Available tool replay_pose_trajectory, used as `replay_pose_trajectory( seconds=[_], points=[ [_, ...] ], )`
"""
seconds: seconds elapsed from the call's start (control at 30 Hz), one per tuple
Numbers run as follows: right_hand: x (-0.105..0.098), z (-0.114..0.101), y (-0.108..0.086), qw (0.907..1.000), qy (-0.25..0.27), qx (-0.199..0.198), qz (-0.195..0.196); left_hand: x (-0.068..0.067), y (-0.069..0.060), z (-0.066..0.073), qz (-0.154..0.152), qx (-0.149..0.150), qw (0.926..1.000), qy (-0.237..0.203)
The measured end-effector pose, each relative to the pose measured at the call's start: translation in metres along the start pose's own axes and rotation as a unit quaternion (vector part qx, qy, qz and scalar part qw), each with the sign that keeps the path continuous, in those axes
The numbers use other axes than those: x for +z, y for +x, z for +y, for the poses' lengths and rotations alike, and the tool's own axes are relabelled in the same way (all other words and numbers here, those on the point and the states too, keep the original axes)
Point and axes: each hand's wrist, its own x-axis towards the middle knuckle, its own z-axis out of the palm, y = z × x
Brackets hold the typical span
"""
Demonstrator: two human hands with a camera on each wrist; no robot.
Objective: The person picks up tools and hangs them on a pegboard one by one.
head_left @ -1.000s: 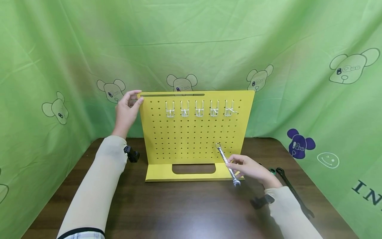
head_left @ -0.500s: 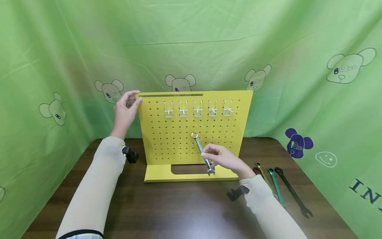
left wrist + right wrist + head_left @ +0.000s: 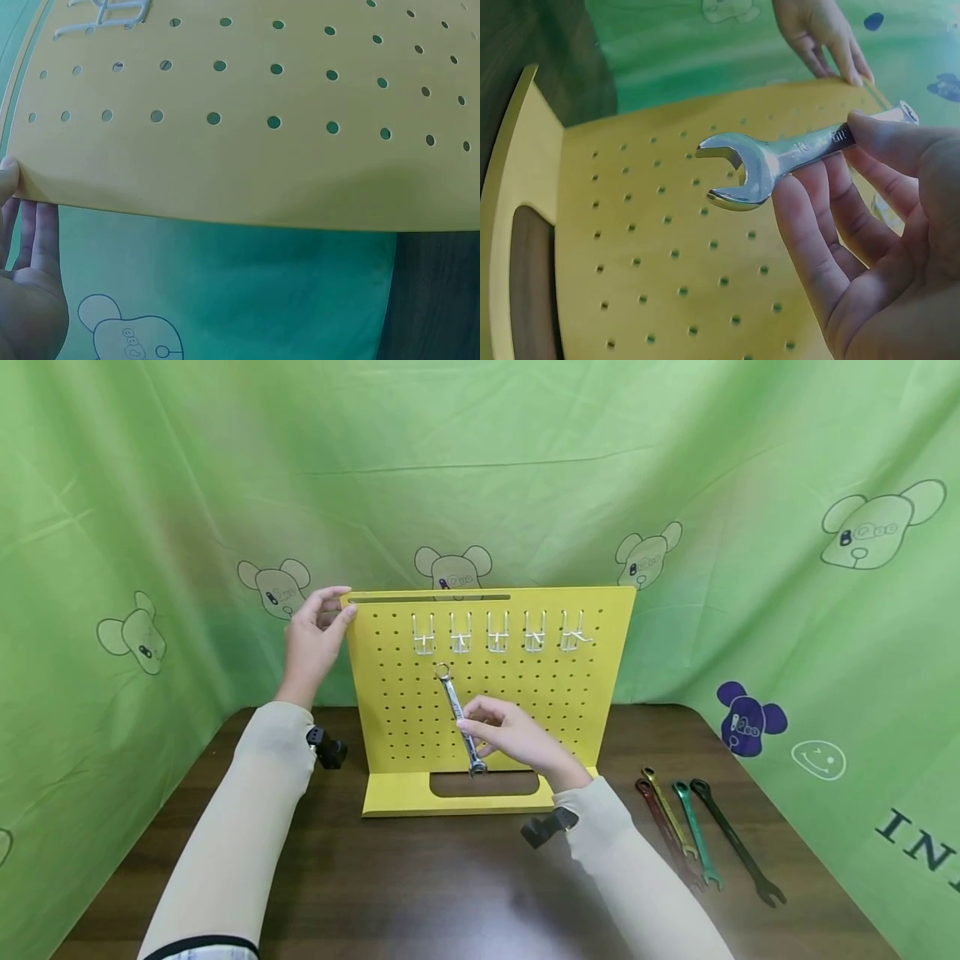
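Note:
My right hand [image 3: 513, 735] pinches a silver combination wrench [image 3: 454, 702] between thumb and fingers, ring end up and open end down. It is held in front of a yellow pegboard [image 3: 525, 710], below the two leftmost hooks. In the right wrist view the wrench's open end [image 3: 754, 169] points away from the palm, and the fingers lie along its underside. My left hand [image 3: 311, 643] grips the pegboard's upper left corner, thumb on the front face and fingers behind the edge, as the left wrist view also shows. Several metal hooks [image 3: 498, 633] sit in a row near the board's top.
On the brown table [image 3: 420, 885] at the right lie a red wrench [image 3: 660, 818], a gold wrench [image 3: 670, 814], a green wrench [image 3: 697, 835] and a black wrench [image 3: 735, 839]. A green printed curtain [image 3: 555, 468] hangs behind and around the table.
My right hand has carried the silver wrench leftward and up across the front of the pegboard. The wrenches on the table have come into fuller view. The left hand keeps its grip on the corner.

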Motion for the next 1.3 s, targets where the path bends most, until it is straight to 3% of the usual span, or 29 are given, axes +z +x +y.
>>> replay_pose_trajectory(
  seconds=[0.47,1.3],
  points=[
    [0.009,-0.019,0.024,0.9991,0.025,-0.024,0.023,0.000,0.001,-0.001,-0.001,-0.004,1.0000,-0.002],
    [0.016,-0.005,0.047,0.9979,0.038,0.027,0.044,0.000,0.000,-0.001,-0.002,-0.002,0.9999,-0.014]
  ],
)
